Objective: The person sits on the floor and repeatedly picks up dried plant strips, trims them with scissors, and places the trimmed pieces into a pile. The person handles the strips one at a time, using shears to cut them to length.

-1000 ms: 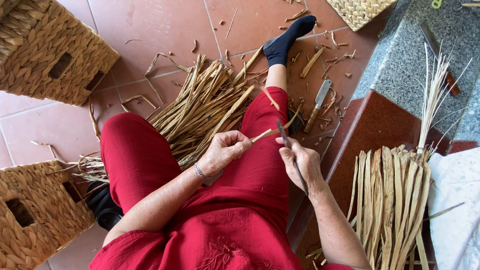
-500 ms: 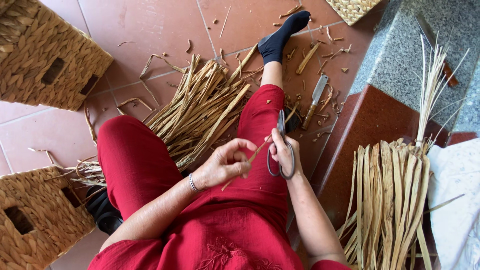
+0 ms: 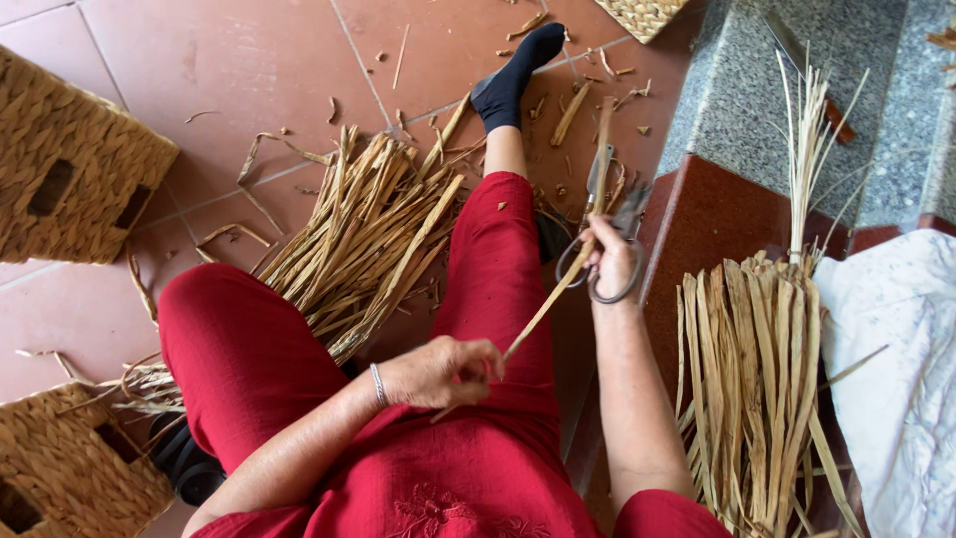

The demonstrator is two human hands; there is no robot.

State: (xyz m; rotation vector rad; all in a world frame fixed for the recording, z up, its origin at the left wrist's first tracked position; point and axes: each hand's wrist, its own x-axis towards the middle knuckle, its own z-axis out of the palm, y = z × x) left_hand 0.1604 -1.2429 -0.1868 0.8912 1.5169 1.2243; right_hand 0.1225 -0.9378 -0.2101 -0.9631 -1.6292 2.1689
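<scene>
A single dried strip (image 3: 543, 317) runs on a slant across the middle of the frame, its long axis rising from lower left to upper right, and both hands have it. The left hand (image 3: 443, 372), just below centre over the red lap, pinches the lower end between closed fingers. The right hand (image 3: 609, 261), higher and further right, meets the upper end while its fingers are hooked through the loops of one pair of scissors (image 3: 607, 214), whose blades point toward the top of the frame; whether they bite the strip I cannot tell. Both hands touch the strip, so neither is nearer, and it lies between them, above the right thigh. One loose heap of strips (image 3: 363, 239) fans out on the tiled floor (image 3: 249, 70) left of centre, between the legs. One tidier bundle of strips (image 3: 752, 379) stands at the right, beside a white cloth (image 3: 896, 379) and a stone step (image 3: 737, 90). Three woven baskets show, all cut by the edges: one at upper left (image 3: 70, 179), one at lower left (image 3: 65, 468), and a corner at the top (image 3: 642, 12). One black sock (image 3: 513, 75) points toward the top.
</scene>
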